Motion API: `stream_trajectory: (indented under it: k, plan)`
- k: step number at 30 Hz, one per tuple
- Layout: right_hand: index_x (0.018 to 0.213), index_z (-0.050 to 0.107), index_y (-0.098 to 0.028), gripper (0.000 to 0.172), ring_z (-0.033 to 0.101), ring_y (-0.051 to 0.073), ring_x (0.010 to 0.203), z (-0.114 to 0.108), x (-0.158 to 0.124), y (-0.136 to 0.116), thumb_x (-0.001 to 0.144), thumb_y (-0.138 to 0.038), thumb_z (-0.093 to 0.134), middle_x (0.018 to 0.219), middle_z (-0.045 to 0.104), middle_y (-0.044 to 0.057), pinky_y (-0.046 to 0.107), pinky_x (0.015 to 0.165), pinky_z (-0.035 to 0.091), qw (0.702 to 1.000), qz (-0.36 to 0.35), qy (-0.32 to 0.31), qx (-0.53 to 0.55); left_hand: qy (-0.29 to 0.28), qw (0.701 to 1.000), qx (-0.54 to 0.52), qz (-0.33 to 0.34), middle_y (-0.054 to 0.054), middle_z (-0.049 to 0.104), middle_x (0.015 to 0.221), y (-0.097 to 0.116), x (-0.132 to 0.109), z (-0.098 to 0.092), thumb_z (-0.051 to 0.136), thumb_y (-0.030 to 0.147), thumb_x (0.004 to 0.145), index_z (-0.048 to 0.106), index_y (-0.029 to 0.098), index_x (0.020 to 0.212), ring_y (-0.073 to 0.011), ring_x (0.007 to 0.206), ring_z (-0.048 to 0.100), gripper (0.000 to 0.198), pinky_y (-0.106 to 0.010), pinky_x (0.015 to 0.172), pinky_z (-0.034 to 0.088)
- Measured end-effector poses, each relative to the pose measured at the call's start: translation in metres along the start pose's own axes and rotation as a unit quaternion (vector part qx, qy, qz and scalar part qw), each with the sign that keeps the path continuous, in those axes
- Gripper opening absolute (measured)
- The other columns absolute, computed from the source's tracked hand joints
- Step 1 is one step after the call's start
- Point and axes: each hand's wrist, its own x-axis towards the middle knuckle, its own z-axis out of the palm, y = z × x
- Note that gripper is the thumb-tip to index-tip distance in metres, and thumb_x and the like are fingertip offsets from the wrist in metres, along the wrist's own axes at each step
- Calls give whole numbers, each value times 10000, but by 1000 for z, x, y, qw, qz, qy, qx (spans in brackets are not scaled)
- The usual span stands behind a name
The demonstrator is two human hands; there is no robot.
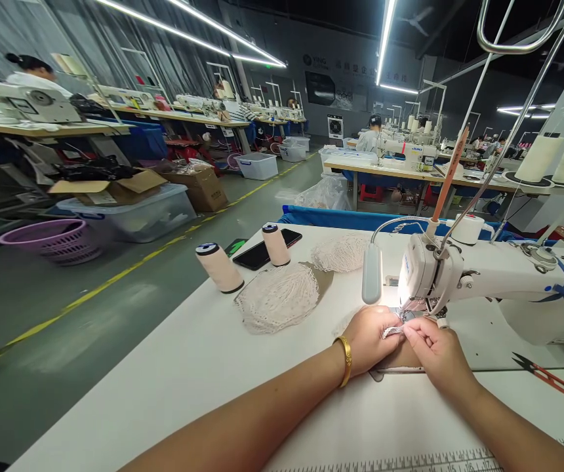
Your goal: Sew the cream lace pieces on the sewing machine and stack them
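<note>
My left hand (371, 337), with a gold bracelet at the wrist, is closed on a white lace piece (392, 332) just in front of the needle area of a white sewing machine (420, 275). Pinching the edge of the same lace from the other side is my right hand (432, 344). The fingertips of both hands nearly meet below the presser foot, which is partly hidden. A small lamp (372, 275) lights this spot. Beyond my left hand lie a lace cup-shaped piece (279, 298) and another lace piece (340, 253).
Two thread cones (219, 269) and a black phone (257, 254) stand and lie at the table's far left. Red-handled thread snips (547, 377) lie to the right. A ruler scale (449, 461) runs along the front. Other people work at machines behind.
</note>
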Motion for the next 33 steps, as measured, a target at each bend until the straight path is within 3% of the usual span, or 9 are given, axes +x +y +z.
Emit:
stream_trajectory:
  k: [3,7,12,16,23,33]
  plan:
    - [893,714,-238,323,600,184,672,-2,0,1,1049,-421,499,749,696,4,271,632,446,1000,-5,-8,-11,3,1000,9,4,7,606,720,-2,0,2,664,192,894,733,198,762,-164,725,597,149,-277,695,440]
    - [859,675,-235,330,616,186,704,-9,-4,5,1077,-345,453,778,678,12,276,630,431,992,-57,-65,-89,4,999,35,19,-17,608,753,-3,-6,3,713,197,864,764,219,767,-193,762,572,112,-311,715,412]
    - [964,676,-249,261,593,189,734,-19,-12,8,1068,-228,437,866,671,22,293,645,403,963,-146,-104,-200,43,988,103,106,-46,697,924,2,-20,-1,704,216,920,736,211,736,-234,911,600,187,-382,810,408]
    - [913,640,-240,242,562,183,720,-23,-13,9,1006,-121,451,829,634,14,294,617,350,945,-180,-121,-245,30,984,70,163,-12,760,931,10,-30,-7,590,145,999,737,217,857,-190,881,662,217,-428,941,404]
    - [848,579,-233,237,501,176,676,-26,-14,8,991,-104,441,776,576,5,298,602,324,937,-190,-111,-270,5,982,90,168,-8,762,914,23,-37,-13,560,82,981,733,225,961,-165,798,667,225,-422,976,412]
    - [836,588,-231,245,456,173,622,-21,-12,11,978,-100,437,731,553,-1,303,566,285,937,-184,-85,-286,4,983,101,154,-13,763,929,21,-33,-13,508,126,1030,712,207,952,-188,836,685,233,-459,1002,395]
